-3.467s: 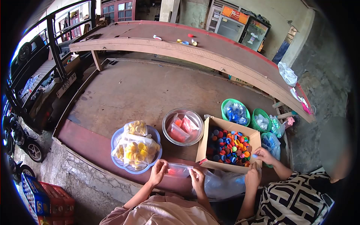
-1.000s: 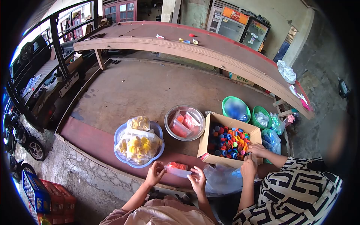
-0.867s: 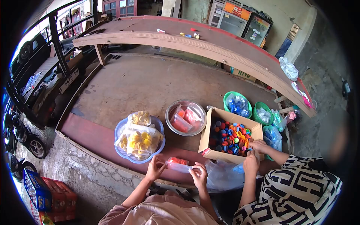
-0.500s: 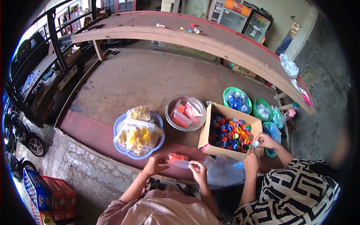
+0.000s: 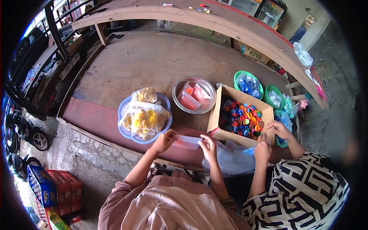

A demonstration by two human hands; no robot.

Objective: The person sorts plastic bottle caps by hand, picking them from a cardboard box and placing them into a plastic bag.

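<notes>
A clear plastic bag with red caps in it (image 5: 186, 142) is stretched between my two hands over the table's front edge. My left hand (image 5: 165, 140) pinches its left end, close to the blue basin (image 5: 168, 126) of bagged yellow caps. The right end is pinched by my right hand (image 5: 208, 146). Behind the bag stands a metal bowl (image 5: 194, 94) with bags of red caps. An open cardboard box (image 5: 215, 119) of many-coloured caps is to the right of the bowl. Empty-looking plastic bags (image 5: 232, 159) lie just right of my right hand.
A co-worker's hands (image 5: 263, 150) are at the box's front right corner. Green baskets (image 5: 261, 86) with bagged caps stand behind and right of the box. A raised wooden shelf (image 5: 184, 14) crosses the back. Stacked crates (image 5: 61, 188) stand on the floor at left.
The view has tipped downward, so the table items appear higher. My hands stay at the bag, which now looks flatter and more tautly stretched. The co-worker's right hand has moved beside the box edge.
</notes>
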